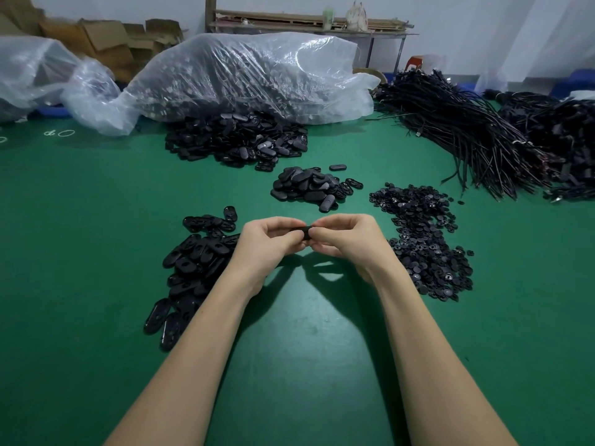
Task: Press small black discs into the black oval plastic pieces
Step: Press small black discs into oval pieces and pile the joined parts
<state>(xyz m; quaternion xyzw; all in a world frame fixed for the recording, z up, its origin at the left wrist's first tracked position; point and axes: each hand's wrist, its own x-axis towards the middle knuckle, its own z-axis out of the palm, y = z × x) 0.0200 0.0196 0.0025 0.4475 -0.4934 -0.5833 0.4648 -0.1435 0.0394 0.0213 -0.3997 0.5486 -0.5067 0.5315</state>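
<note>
Both hands meet above the middle of the green table (306, 365). My left hand (267, 241) and my right hand (346, 241) pinch one black oval piece (304, 235) between their fingertips; most of it is hidden by the fingers. Whether a disc sits in it I cannot tell. A pile of small black discs (425, 243) lies just right of my right hand. Black oval pieces (193, 268) are heaped left of my left forearm. Another heap of ovals (309, 186) lies beyond the hands.
A bigger pile of ovals (238, 140) spills from a large clear plastic bag (251, 75) at the back. Bundles of black cables (467, 133) fill the back right. More plastic bags (48, 72) and cardboard boxes (106, 40) sit at the back left.
</note>
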